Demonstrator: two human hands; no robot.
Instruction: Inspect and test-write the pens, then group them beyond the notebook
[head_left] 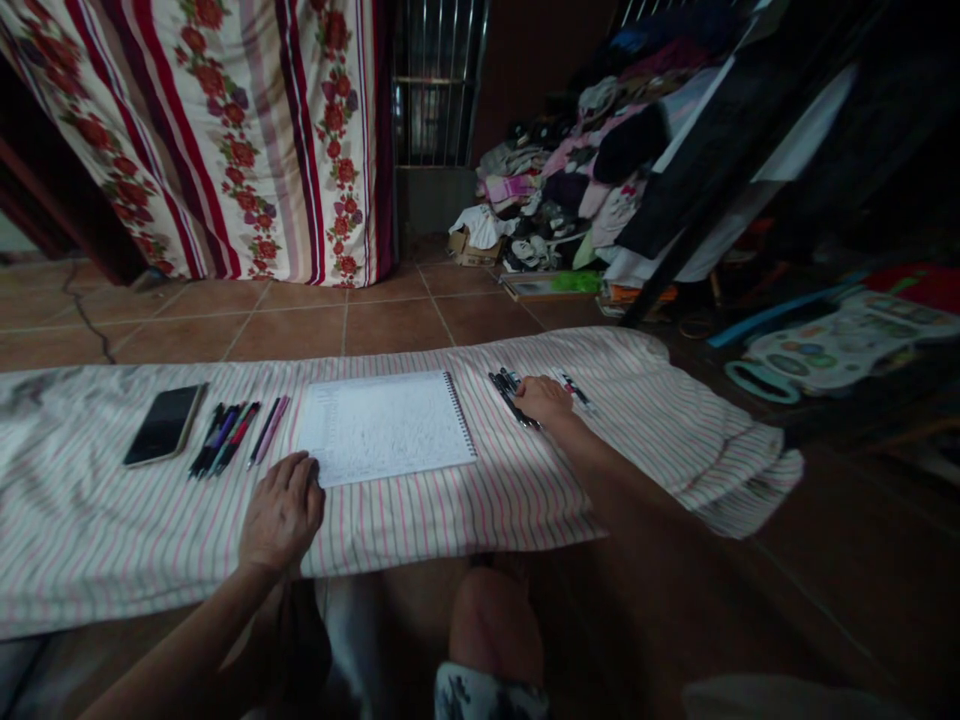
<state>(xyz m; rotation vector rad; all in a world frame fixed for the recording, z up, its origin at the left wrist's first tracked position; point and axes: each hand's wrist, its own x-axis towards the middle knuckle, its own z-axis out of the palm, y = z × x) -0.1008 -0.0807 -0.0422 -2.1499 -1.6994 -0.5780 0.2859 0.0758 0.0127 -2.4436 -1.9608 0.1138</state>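
Note:
My left hand rests on the striped cloth with its fingers loosely bent, by the near left corner of a spiral notebook. That notebook lies open to a page covered in writing, its coil on the right. To the right of it, my right hand reaches down over a small group of black pens. The fingers are closed at the pens, and the fingertips are partly hidden. Just past that hand lies another pen, white and dark. Several coloured pens and a pink pen lie left of the notebook.
A phone lies at the left on the long, cloth-covered surface. Behind are a tiled floor, a floral curtain and a heap of clothes. My knee shows below the near edge.

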